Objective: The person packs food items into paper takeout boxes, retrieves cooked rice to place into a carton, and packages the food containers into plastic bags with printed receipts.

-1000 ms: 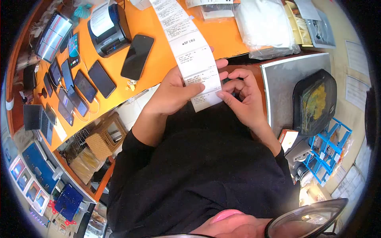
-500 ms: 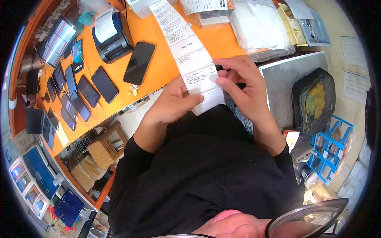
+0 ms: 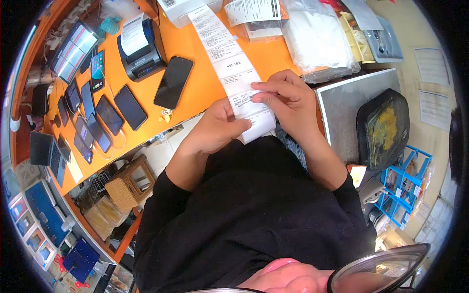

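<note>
A long strip of printed label paper (image 3: pixel 233 66) runs from a white box (image 3: pixel 181 10) at the back of the desk down to my lap. Near its curled lower end, my left hand (image 3: pixel 215 127) grips it, thumb on the printed face and fingers behind. Higher up on the right edge, my right hand (image 3: pixel 293 110) pinches the strip between thumb and fingers. Black print, including a larger "SF182", shows on the paper. Its back side is hidden.
On the orange desk (image 3: pixel 195 90) lie a large black phone (image 3: pixel 174 83), several smaller phones and an Epson printer (image 3: pixel 141 51). Clear plastic bags (image 3: pixel 320 36) sit at the back right. A dark case with a yellow pattern (image 3: pixel 383 128) rests on a grey surface to the right.
My right hand's fingers have closed onto the strip's right edge. The strip's lower end now curls up more. My left hand keeps its grip, and the view has shifted slightly.
</note>
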`<move>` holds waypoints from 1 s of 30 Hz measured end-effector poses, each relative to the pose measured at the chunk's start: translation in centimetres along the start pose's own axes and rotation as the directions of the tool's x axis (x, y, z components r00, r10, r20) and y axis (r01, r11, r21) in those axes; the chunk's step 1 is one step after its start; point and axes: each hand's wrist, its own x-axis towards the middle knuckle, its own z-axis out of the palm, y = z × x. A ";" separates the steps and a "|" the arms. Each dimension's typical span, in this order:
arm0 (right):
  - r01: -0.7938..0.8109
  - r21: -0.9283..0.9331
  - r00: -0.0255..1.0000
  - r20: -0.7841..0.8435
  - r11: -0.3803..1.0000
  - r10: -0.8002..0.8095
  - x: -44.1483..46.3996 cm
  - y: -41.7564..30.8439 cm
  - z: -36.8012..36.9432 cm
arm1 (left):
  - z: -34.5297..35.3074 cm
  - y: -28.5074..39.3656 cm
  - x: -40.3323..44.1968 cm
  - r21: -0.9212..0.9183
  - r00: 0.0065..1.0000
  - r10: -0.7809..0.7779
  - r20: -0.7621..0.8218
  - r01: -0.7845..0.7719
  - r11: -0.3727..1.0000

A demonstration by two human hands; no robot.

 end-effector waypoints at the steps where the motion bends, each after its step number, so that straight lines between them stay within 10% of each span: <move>1: 0.018 -0.007 1.000 -0.016 1.000 -0.018 -0.2 0.0 0.1 | -0.1 0.1 -0.1 -0.006 1.000 -0.016 0.010 0.016 1.000; 8: 0.203 0.054 0.973 -0.119 0.978 -0.195 -2.2 -0.7 -0.8 | 0.5 0.1 -0.7 0.152 0.998 0.036 0.055 -0.044 0.987; 16: 0.106 0.400 0.950 -0.312 0.910 0.026 -10.9 -1.0 -9.7 | 1.2 -4.8 1.1 0.329 0.991 -0.015 -0.137 0.060 0.942; 21: -0.219 0.373 0.628 -0.654 0.902 0.422 -22.7 4.7 -17.2 | 2.9 -8.8 3.4 0.198 0.957 -0.126 -0.263 0.181 0.963; 27: -0.398 0.367 0.001 -0.916 0.841 0.401 -38.7 9.3 -26.7 | 3.6 -10.8 5.8 0.210 0.970 -0.032 -0.241 0.084 0.974; 30: -0.406 0.462 -0.044 -0.872 0.789 0.488 -42.2 11.3 -28.1 | 5.0 -11.1 6.9 0.217 0.957 0.061 -0.283 0.002 0.976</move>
